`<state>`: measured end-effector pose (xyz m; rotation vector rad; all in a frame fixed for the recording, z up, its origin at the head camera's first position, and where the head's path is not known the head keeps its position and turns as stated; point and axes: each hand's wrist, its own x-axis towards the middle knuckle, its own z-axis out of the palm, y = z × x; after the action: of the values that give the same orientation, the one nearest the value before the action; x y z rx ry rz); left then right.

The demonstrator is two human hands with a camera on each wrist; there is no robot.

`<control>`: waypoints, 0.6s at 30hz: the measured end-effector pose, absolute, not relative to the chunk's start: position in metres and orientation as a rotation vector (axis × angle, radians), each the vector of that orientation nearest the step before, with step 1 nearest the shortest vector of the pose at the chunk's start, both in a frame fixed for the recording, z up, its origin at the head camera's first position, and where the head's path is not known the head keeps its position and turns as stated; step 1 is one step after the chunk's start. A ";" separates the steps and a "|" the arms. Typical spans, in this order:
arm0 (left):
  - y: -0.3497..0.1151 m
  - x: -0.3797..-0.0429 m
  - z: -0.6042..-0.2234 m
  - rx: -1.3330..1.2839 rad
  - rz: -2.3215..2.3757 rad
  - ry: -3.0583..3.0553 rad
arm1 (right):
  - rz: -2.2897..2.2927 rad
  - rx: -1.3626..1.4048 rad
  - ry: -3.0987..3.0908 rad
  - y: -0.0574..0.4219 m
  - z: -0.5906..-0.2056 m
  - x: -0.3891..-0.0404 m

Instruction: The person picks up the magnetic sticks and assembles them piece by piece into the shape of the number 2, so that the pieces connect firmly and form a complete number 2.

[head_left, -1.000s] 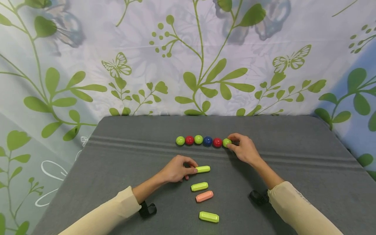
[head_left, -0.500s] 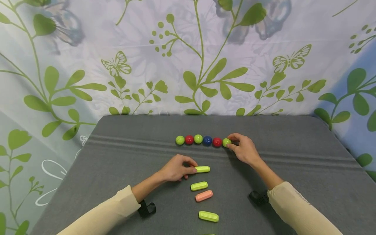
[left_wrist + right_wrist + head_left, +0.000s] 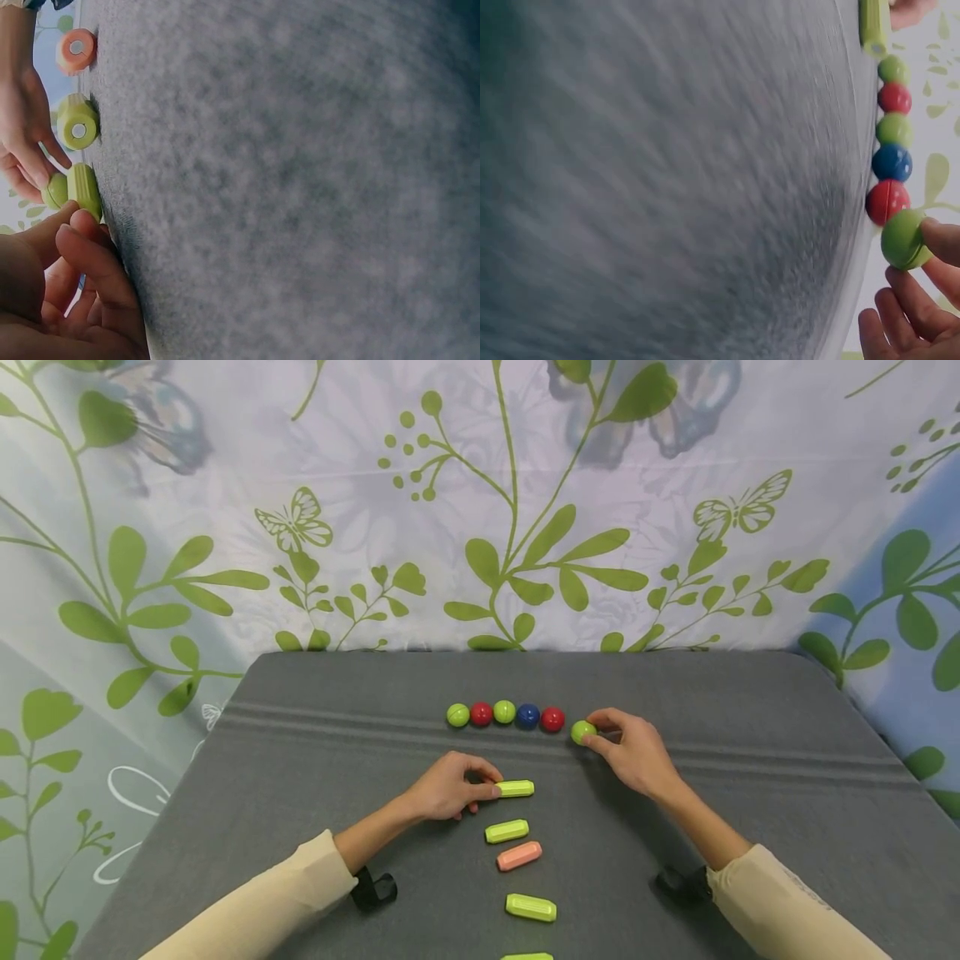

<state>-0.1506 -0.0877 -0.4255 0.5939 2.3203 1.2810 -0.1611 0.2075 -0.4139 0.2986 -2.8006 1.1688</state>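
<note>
My left hand (image 3: 448, 789) pinches the left end of a yellow-green faceted rod (image 3: 517, 788); in the left wrist view, thumb and finger meet at the near end of this rod (image 3: 84, 191). Farther back, my right hand (image 3: 633, 752) holds a green ball (image 3: 582, 732) between thumb and fingers, a small gap to the right of a row of balls. The right wrist view shows a seam around this green ball (image 3: 901, 240). That row has a blue ball (image 3: 528, 717), a red ball (image 3: 552, 719) at its right end, another red ball (image 3: 482, 714) and two green ones.
Nearer the person lie a yellow-green rod (image 3: 507, 832), an orange rod (image 3: 519, 856) and another yellow-green rod (image 3: 531, 907). One more rod (image 3: 528, 957) is cut off at the bottom edge. A patterned curtain (image 3: 420, 527) hangs behind the grey table (image 3: 337, 693).
My right hand has drawn the green ball away from the row, to the right and slightly toward the person. The left hand stays on its rod. The view has tilted slightly.
</note>
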 end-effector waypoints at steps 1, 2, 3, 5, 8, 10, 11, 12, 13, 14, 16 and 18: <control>-0.087 -0.151 -0.425 0.600 1.282 2.320 | 1.173 0.313 -2.793 0.207 -0.414 -0.158; -0.087 -0.151 -0.425 0.604 1.281 2.321 | 1.177 0.329 -2.787 0.206 -0.413 -0.155; -0.087 -0.151 -0.425 0.606 1.280 2.323 | 1.180 0.344 -2.784 0.204 -0.412 -0.152; -0.087 -0.151 -0.425 0.606 1.277 2.325 | 1.196 0.374 -2.779 0.201 -0.413 -0.146; -0.087 -0.151 -0.425 0.608 1.274 2.329 | 1.210 0.410 -2.776 0.195 -0.412 -0.140; -0.087 -0.151 -0.426 0.608 1.274 2.330 | 1.214 0.438 -2.780 0.192 -0.412 -0.137; -0.087 -0.151 -0.426 0.608 1.274 2.331 | 1.213 0.454 -2.782 0.191 -0.412 -0.136; -0.087 -0.151 -0.426 0.609 1.272 2.332 | 1.211 0.465 -2.786 0.190 -0.412 -0.135; -0.087 -0.151 -0.426 0.610 1.270 2.333 | 1.214 0.476 -2.787 0.189 -0.412 -0.134; -0.087 -0.151 -0.426 0.611 1.270 2.333 | 1.214 0.489 -2.787 0.188 -0.413 -0.133; -0.087 -0.151 -0.426 0.613 1.270 2.331 | 1.212 0.505 -2.794 0.186 -0.413 -0.132; -0.087 -0.151 -0.426 0.617 1.272 2.330 | 1.213 0.512 -2.797 0.184 -0.414 -0.131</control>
<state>-0.1508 -0.0874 -0.4258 0.6166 2.3296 1.2719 -0.1313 0.1842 -0.4139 0.5117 -2.7966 1.2126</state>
